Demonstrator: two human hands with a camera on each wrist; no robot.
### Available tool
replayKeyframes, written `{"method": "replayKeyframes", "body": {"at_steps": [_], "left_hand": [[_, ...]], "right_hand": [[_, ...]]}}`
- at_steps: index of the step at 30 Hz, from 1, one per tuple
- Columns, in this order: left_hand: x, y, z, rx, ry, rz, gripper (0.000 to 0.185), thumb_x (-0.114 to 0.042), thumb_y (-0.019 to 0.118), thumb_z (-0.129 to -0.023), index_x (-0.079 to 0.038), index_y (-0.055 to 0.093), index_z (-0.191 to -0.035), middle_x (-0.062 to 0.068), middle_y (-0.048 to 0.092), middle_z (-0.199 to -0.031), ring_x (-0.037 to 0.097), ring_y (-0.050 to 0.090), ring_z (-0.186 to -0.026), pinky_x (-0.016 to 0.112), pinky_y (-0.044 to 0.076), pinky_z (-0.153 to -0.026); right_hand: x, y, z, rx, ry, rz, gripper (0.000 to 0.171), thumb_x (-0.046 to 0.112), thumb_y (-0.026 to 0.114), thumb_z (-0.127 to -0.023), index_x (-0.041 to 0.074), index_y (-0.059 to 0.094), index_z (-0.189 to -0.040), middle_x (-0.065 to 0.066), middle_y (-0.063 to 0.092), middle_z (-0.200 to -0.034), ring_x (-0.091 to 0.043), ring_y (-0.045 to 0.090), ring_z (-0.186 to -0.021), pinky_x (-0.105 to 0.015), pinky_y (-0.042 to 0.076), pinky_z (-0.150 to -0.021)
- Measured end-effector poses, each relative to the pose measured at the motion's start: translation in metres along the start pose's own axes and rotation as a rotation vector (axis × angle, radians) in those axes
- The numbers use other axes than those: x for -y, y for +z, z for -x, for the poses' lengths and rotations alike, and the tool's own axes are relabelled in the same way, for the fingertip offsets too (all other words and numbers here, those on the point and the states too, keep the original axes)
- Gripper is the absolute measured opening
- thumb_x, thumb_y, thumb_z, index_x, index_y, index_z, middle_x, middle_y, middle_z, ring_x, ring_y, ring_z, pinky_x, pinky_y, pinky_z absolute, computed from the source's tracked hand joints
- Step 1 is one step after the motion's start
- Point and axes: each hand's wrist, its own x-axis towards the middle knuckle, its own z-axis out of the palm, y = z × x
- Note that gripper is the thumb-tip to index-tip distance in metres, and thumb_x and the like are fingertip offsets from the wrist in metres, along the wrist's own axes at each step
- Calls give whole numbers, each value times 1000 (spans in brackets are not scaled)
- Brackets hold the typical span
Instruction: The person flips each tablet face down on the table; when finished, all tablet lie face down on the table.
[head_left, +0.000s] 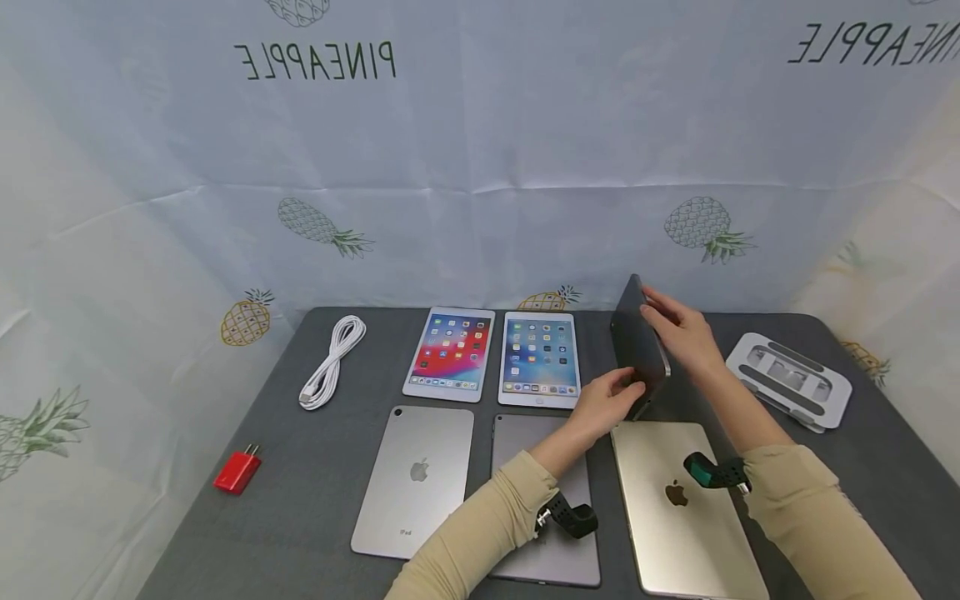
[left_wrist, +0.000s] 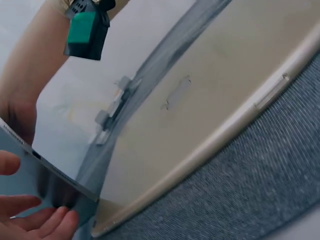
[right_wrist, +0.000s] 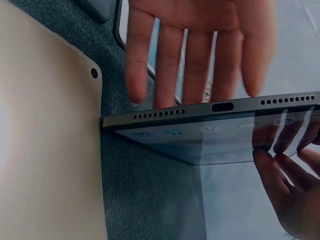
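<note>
A dark tablet [head_left: 633,342] is tilted up on its side between both hands, at the far edge of a gold tablet [head_left: 693,517]. My right hand [head_left: 686,337] grips its upper far part from the screen side; icons glow on the screen [right_wrist: 200,135] in the right wrist view. My left hand [head_left: 607,404] touches the other face near the close end, fingers fairly straight in the right wrist view. Two lit white tablets, one with a red-blue screen [head_left: 450,354] and one with a blue screen [head_left: 539,358], lie left of it.
A silver tablet [head_left: 412,479] and a grey tablet [head_left: 540,567] lie face down in front. A coiled white cable [head_left: 330,367] and a red charger plug [head_left: 237,472] are at left. A folded white stand [head_left: 791,379] lies at right. Behind hangs a pineapple-print curtain [head_left: 480,142].
</note>
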Motion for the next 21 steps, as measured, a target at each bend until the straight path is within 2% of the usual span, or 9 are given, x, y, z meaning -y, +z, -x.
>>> {"method": "replayKeyframes", "body": {"at_steps": [4, 6, 11, 17, 21], "left_hand": [[6, 2, -1, 17, -48, -18, 44, -31, 59, -96, -8, 59, -134, 3, 64, -127, 13, 62, -109, 25, 51, -87], [8, 2, -2, 19, -62, -9, 45, -31, 59, -96, -7, 58, -134, 5, 63, -127, 14, 62, -111, 26, 50, -89], [12, 3, -3, 20, -91, 24, 47, -33, 58, -96, -7, 58, -135, 6, 62, -129, 16, 59, -116, 28, 48, -93], [14, 2, -3, 35, -108, 42, 48, -34, 57, -97, -6, 56, -136, 6, 61, -131, 17, 57, -119, 29, 46, -97], [15, 3, -3, 29, -107, 57, 48, -32, 58, -97, -5, 56, -136, 7, 61, -130, 17, 57, -119, 29, 46, -97]], "right_hand": [[-6, -6, 2, -38, 16, 13, 61, 50, 46, -100, 20, 36, -152, -18, 45, -147, -38, 46, -128, -25, 48, -82], [-10, -9, 3, -65, 31, 11, 61, 51, 47, -99, 19, 38, -151, -19, 46, -145, -38, 48, -125, -19, 45, -75], [-22, -15, 5, -152, 99, -24, 63, 54, 49, -96, 19, 44, -148, -19, 46, -144, -36, 49, -122, -19, 44, -74], [-34, -19, 8, -204, 166, -82, 61, 56, 52, -93, 23, 49, -145, -12, 46, -147, -29, 49, -126, -16, 45, -77], [-38, -21, 10, -220, 183, -147, 59, 54, 56, -93, 23, 51, -143, -7, 47, -147, -16, 53, -118, -11, 46, -75]]}}
